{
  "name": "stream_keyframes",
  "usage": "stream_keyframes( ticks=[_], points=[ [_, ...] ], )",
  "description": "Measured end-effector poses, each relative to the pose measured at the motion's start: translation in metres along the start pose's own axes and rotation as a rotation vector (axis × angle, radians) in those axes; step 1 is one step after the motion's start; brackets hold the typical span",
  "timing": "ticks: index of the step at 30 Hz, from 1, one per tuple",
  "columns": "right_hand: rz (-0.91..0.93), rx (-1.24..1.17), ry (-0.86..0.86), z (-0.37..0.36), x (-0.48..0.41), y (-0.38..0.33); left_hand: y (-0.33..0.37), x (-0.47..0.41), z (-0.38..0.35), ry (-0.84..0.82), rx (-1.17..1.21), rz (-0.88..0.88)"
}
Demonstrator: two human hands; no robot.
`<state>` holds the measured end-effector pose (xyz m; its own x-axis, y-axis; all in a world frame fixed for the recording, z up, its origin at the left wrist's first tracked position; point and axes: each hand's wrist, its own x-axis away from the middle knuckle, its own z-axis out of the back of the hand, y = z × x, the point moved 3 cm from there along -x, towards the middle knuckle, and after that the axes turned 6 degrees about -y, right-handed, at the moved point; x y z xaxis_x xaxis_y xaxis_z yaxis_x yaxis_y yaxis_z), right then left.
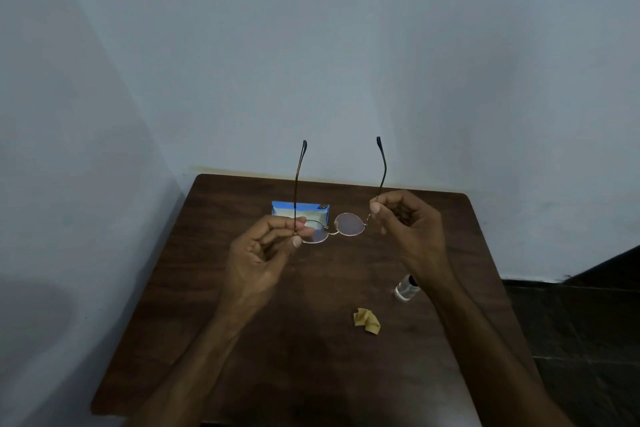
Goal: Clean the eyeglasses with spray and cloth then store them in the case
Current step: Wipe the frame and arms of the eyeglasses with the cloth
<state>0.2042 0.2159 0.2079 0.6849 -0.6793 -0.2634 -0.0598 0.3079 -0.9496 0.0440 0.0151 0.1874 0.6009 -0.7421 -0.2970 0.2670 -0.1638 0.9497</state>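
Note:
Thin-framed round eyeglasses (349, 224) hang in the air above the table, lenses toward me and both temple arms unfolded, pointing up and away. My left hand (266, 250) pinches the left temple near its hinge. My right hand (408, 222) pinches the right temple near its hinge. Behind the glasses a blue case (311, 210) lies on the table, partly hidden by the left lens. A small clear spray bottle (405, 289) with a dark cap stands at the right, half covered by my right wrist. A crumpled yellow cloth (367, 321) lies in front of it.
The dark wooden table (277, 340) stands in a corner against pale walls on the left and behind. Dark floor tiles (581, 322) show past the table's right edge.

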Motion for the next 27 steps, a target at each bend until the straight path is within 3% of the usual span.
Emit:
stream_keyframes(
  ticks=[9, 27],
  points=[
    [0.165, 0.133, 0.007, -0.008, 0.008, -0.010, -0.004, -0.004, -0.001, 0.293, -0.097, 0.028],
    [0.143, 0.221, 0.108, 0.002, 0.012, -0.001, -0.016, -0.016, -0.015, 0.301, -0.020, 0.170]
  ],
)
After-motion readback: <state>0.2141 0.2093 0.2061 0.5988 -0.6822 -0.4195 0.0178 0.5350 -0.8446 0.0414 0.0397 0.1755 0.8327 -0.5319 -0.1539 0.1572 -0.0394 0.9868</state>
